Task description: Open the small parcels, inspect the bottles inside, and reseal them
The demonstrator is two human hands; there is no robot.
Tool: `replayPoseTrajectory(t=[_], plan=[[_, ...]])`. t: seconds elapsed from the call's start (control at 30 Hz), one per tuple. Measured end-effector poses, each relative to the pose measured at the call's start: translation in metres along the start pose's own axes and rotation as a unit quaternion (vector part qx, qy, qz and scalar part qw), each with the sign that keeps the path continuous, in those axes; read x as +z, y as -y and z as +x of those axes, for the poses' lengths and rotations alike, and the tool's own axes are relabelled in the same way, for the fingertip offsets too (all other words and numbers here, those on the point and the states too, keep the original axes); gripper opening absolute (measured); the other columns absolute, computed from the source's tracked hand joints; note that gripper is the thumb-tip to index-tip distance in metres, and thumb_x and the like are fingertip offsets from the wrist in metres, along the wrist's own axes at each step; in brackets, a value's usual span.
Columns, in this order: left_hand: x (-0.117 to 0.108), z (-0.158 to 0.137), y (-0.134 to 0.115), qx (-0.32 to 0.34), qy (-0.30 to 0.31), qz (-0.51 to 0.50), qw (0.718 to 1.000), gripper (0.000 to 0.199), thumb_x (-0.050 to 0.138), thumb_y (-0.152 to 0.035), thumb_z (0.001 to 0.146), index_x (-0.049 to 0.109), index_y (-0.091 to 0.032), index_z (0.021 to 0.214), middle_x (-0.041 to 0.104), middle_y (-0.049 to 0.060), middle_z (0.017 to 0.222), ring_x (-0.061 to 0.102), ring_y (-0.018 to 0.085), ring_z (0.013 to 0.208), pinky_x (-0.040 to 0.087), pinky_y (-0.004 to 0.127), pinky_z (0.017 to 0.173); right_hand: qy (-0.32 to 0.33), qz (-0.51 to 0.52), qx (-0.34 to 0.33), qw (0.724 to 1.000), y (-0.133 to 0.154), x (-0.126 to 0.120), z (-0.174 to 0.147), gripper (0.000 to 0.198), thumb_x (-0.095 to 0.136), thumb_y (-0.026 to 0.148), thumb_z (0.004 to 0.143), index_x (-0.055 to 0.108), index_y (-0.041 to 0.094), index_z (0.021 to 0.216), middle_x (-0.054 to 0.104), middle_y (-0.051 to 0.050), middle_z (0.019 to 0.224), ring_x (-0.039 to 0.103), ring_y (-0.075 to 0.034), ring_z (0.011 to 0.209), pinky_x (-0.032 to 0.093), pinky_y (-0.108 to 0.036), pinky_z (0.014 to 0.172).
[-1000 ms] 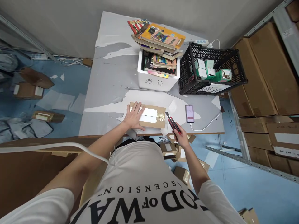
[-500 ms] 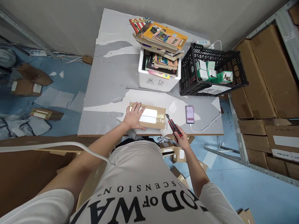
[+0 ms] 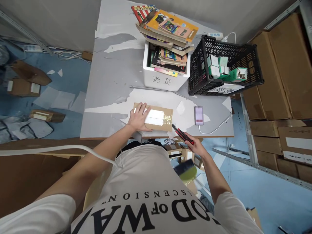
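Note:
A small taped cardboard box [image 3: 167,118] with a white label lies flat near the front edge of the table [image 3: 107,94]. Over its left end my left hand [image 3: 140,118] is spread, fingers apart, pressing down on it. A red and black utility knife [image 3: 182,134] is in my right hand [image 3: 195,144], fingers wrapped round its handle. The knife's tip points at the box's lower right corner; whether it touches I cannot tell.
Behind the box stands a white bin [image 3: 165,81] piled with books [image 3: 170,27]. Beside it is a black crate [image 3: 224,87] of small green and white boxes. A phone [image 3: 199,115] on a cable lies at right. Shelves of cartons [image 3: 275,74] flank the table.
My right hand has moved slightly right and down, and the knife is tilted flatter, its tip now by the box's lower right corner. A dark and green item has appeared below the table edge.

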State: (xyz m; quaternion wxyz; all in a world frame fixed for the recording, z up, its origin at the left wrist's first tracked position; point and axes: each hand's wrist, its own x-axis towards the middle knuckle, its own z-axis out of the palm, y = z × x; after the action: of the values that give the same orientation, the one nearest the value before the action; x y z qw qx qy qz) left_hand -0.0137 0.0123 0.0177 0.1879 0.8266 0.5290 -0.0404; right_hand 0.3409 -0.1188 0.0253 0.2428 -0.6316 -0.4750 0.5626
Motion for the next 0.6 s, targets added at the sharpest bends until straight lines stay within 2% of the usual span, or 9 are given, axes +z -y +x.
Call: replayPoseTrajectory(t=[0.2, 0.37, 0.43, 0.5, 0.6], plan=[[0.0, 0.001, 0.001, 0.003, 0.007, -0.015, 1.0, 0.13, 0.073, -0.072, 0.051, 0.013, -0.017, 0.153, 0.005, 0.02, 0.159, 0.0, 0.046, 0.143, 0.02, 0.059, 0.105, 0.007, 0.046, 0.022, 0.999, -0.003, 0.0, -0.008, 0.06, 0.073, 0.043, 0.072, 0.063, 0.02, 0.126, 0.065, -0.001, 0.07, 0.057, -0.014, 0.059, 0.047, -0.025, 0.051], [0.002, 0.001, 0.003, 0.008, 0.009, -0.024, 1.0, 0.133, 0.073, -0.075, 0.049, 0.014, -0.017, 0.153, 0.003, 0.02, 0.16, -0.001, 0.045, 0.144, 0.016, 0.06, 0.108, -0.015, 0.079, 0.05, 0.996, -0.009, -0.008, -0.012, 0.063, 0.075, 0.041, 0.07, 0.061, 0.021, 0.127, 0.066, 0.0, 0.069, 0.05, -0.01, 0.046, 0.039, -0.021, 0.04], [0.003, 0.0, 0.005, 0.02, 0.0, -0.038, 0.999, 0.135, 0.074, -0.075, 0.046, 0.015, -0.017, 0.153, 0.004, 0.019, 0.16, 0.0, 0.046, 0.144, 0.015, 0.061, 0.109, -0.063, 0.099, 0.05, 0.992, -0.011, -0.008, -0.011, 0.068, 0.075, 0.043, 0.071, 0.055, 0.022, 0.132, 0.066, 0.001, 0.069, 0.047, -0.008, 0.041, 0.036, -0.02, 0.037], [0.003, 0.0, 0.008, 0.028, -0.014, -0.071, 0.997, 0.131, 0.072, -0.075, 0.05, 0.015, -0.017, 0.153, 0.006, 0.019, 0.16, 0.004, 0.045, 0.144, 0.016, 0.062, 0.109, -0.132, 0.137, 0.034, 0.981, -0.01, -0.002, -0.007, 0.063, 0.075, 0.044, 0.071, 0.056, 0.022, 0.126, 0.067, 0.001, 0.072, 0.051, -0.008, 0.044, 0.037, -0.02, 0.038], [0.002, 0.001, 0.017, 0.001, -0.068, -0.158, 0.985, 0.103, 0.057, -0.07, 0.072, 0.018, -0.018, 0.152, 0.013, 0.017, 0.159, 0.013, 0.039, 0.145, 0.023, 0.059, 0.11, -0.205, 0.238, 0.016, 0.949, -0.003, 0.025, 0.006, 0.043, 0.073, 0.049, 0.071, 0.063, 0.02, 0.101, 0.069, -0.001, 0.079, 0.06, -0.01, 0.057, 0.043, -0.018, 0.043]])
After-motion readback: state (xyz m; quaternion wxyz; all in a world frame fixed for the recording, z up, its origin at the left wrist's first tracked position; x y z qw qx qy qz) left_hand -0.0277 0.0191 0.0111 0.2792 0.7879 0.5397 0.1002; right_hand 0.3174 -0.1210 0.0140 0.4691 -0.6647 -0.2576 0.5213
